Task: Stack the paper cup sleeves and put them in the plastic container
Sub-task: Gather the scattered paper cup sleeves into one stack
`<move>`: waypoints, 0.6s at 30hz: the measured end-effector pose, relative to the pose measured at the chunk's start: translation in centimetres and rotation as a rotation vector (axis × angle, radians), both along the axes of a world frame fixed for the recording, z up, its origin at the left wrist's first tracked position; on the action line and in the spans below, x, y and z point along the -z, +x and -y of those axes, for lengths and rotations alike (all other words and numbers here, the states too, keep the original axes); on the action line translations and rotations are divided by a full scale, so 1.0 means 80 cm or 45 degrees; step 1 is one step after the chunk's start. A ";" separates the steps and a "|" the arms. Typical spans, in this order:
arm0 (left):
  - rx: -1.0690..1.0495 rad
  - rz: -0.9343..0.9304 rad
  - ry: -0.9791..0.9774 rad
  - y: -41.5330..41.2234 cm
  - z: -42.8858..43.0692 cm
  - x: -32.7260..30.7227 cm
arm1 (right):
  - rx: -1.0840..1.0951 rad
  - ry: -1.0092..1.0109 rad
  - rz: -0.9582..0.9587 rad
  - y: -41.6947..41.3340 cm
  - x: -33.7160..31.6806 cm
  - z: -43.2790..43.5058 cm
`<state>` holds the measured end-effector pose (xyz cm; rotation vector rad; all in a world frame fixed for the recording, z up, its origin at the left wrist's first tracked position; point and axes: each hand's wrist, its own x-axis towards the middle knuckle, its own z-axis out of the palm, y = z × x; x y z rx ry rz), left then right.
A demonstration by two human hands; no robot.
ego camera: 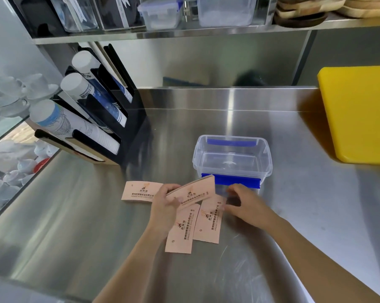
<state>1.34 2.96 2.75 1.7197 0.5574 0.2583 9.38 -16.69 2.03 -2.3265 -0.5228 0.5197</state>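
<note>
My left hand [166, 206] grips a small stack of pink paper cup sleeves [195, 192], tilted just above the steel counter. Three more pink sleeves lie flat: one to the left [138, 192], one below the stack [182, 230], one beside it on the right [208, 221]. My right hand [241, 202] rests with its fingers on the upper end of that right sleeve; whether it grips it I cannot tell. An open clear plastic container [197, 158] with blue clips stands just behind both hands, with nothing inside.
A black rack of stacked paper cups [90, 110] stands at the left back. A yellow cutting board [359, 114] lies at the right. A shelf above holds clear boxes [160, 14] and wooden plates [304, 9]. White teacups [12, 92] sit beyond the counter's left edge.
</note>
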 end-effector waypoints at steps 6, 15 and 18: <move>-0.130 0.008 -0.100 -0.001 -0.012 0.000 | -0.244 -0.383 0.059 -0.013 0.014 -0.040; -0.066 -0.040 0.012 -0.005 -0.007 -0.001 | -0.265 -0.596 -0.039 -0.002 0.007 -0.047; -0.041 -0.063 0.023 -0.007 -0.007 0.000 | -0.319 -0.499 -0.194 0.008 -0.001 -0.033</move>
